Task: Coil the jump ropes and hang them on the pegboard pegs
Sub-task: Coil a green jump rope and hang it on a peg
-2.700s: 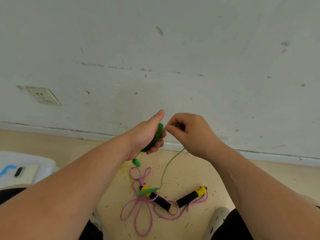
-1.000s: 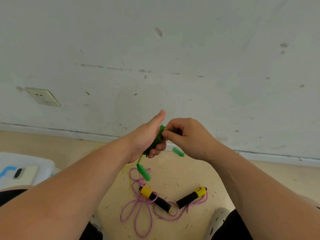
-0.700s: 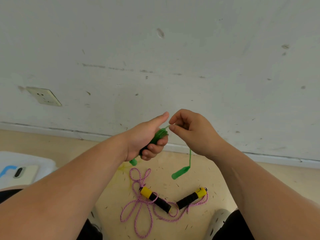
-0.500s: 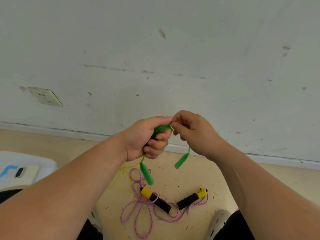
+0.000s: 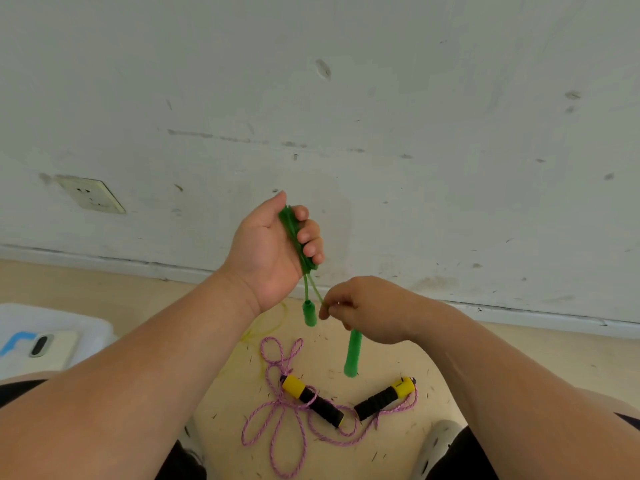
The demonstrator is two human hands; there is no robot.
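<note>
Aloft over the floor (image 5: 485, 344), the left hand (image 5: 270, 251) clamps curled fingers round the bundled green jump rope (image 5: 296, 237), while the right hand (image 5: 367, 310) pinches one cord tail just above a dangling green handle (image 5: 352, 355). The thin cord looks light and springy (likely to unwind if the grip slackens), so the bundle's middle seems the safest hold. Counted: two green handles, one pink rope (image 5: 287, 403) loose on the floor with two yellow-and-black handles (image 5: 313, 398), and one faint yellow cord (image 5: 277, 323) beside it. No pegboard shows.

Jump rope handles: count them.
4. One green handle hangs below the left hand, another below the right hand; two black-and-yellow handles lie on the floor. A yellow cord's handles may be hidden.
</note>
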